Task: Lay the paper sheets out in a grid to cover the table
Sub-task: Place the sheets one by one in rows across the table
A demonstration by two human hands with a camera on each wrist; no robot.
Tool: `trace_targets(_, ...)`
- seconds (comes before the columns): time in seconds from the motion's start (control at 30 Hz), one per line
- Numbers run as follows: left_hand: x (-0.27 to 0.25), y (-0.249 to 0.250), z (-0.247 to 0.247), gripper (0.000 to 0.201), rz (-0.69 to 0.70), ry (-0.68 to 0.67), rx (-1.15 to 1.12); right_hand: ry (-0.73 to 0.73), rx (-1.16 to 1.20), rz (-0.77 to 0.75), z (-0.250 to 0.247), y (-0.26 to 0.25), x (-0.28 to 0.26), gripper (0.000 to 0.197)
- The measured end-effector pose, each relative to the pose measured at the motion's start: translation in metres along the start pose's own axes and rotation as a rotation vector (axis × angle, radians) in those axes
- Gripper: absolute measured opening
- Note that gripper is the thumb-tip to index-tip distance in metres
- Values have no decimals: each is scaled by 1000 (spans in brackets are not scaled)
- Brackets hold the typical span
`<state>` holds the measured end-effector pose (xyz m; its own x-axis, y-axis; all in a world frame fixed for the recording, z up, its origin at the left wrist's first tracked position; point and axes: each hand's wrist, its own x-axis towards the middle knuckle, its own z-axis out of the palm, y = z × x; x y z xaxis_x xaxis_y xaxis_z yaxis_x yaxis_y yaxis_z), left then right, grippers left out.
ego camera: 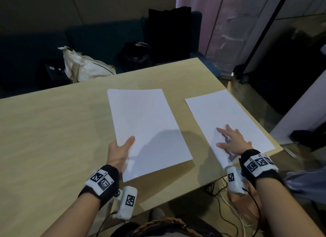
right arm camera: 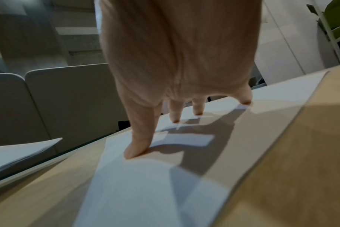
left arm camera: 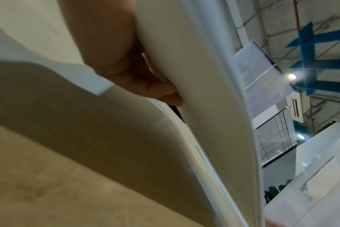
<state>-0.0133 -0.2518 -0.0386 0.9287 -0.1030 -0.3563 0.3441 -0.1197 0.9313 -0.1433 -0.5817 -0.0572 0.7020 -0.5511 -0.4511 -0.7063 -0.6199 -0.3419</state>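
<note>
Two lots of paper lie in our view over the pale wooden table (ego camera: 53,123). Our left hand (ego camera: 118,152) grips a stack of sheets (ego camera: 146,129) at its near left edge, thumb on top, fingers curled beneath; the left wrist view shows several sheets fanned apart and lifted off the wood. Our right hand (ego camera: 232,139) rests with straight, spread fingers (right arm camera: 138,147) pressed flat on a single sheet (ego camera: 227,116), which lies at the table's right end, near the edge. We see bare wood between stack and sheet; they do not touch. Beyond the far edge sit a cream bag (ego camera: 84,65) and a black bag (ego camera: 169,33).
</note>
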Motion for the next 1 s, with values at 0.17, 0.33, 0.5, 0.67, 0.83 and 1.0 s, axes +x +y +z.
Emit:
trace_targets(0.17, 1, -1, 1, 32, -2, -17, 0, -1, -6, -5, 0, 3, 2, 62)
trace_targets(0.33, 0, 1, 4, 33, 2, -30, 4, -1, 7, -8, -1, 3, 3, 63)
trace_targets(0.5, -1, 2, 5, 32, 6, -24, 22, 5, 15, -5, 0, 5, 0, 62)
trace_targets(0.67, -2, 3, 5, 32, 9, -23, 30, 11, 23, -3, 1, 5, -2, 62)
trace_targets(0.83, -1, 2, 4, 33, 8, -26, 32, 18, 8, 2, 1, 5, -2, 61)
trace_targets(1.0, 1, 0, 1, 33, 10, -17, 35, 21, 21, 1, -2, 3, -6, 61)
